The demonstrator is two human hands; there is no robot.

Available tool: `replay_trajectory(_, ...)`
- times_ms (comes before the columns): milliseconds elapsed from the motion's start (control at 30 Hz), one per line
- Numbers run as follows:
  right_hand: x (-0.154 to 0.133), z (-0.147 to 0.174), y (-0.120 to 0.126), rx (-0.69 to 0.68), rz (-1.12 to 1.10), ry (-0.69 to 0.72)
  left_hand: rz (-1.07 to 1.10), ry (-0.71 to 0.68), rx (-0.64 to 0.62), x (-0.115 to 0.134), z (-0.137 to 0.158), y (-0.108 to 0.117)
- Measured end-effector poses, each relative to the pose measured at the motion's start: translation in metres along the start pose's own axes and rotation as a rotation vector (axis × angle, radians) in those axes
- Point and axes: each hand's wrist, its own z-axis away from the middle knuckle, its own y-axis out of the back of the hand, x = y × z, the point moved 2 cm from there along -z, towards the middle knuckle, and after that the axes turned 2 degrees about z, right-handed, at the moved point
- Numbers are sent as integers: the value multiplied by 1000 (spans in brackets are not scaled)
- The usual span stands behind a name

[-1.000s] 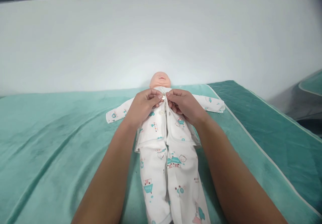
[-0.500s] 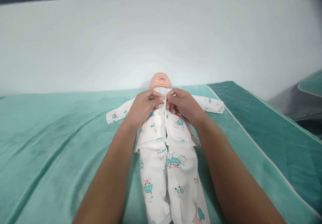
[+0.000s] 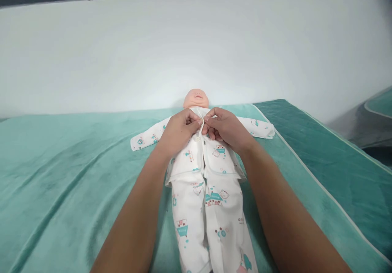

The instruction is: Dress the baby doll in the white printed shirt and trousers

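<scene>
A baby doll (image 3: 196, 98) lies on its back, dressed in a white printed jacket (image 3: 189, 158) and matching trousers (image 3: 220, 224). Both sleeves are spread out sideways. At the chest, my left hand (image 3: 183, 128) pinches the jacket's front edge on the left side of the opening. Close beside it, my right hand (image 3: 225, 128) is closed on the facing edge, thumb and forefinger together, other fingers curled. The two pinches almost meet just below the collar. Lower down, the jacket's front edges hang apart. Any fastener between the fingertips is hidden.
A light green sheet (image 3: 76, 175) covers the bed under the doll. To the right lies a darker green section (image 3: 330, 154) beyond a pale seam. A white wall (image 3: 196, 40) rises right behind the doll's head. Another green surface (image 3: 381, 101) shows at the far right.
The fingertips of both hands have come slightly closer together at the jacket's front edges. The whole view has shifted a little; the doll lies as before.
</scene>
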Motion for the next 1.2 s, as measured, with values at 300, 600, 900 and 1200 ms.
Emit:
replay_trajectory(300, 0, -1, 0, -13, -8, 4, -237, 112, -7, 23, 9, -3)
replay_trajectory(600, 1, -1, -1, -31, -37, -8, -228, 153, 71, 20, 5, -7)
replay_trajectory(900, 2, -2, -1, -54, -61, 11, 27, 239, 73, 10, 3, -4)
replay_trajectory(1200, 2, -2, 0, -53, -60, 9, 90, 200, 16, 4, 3, 1)
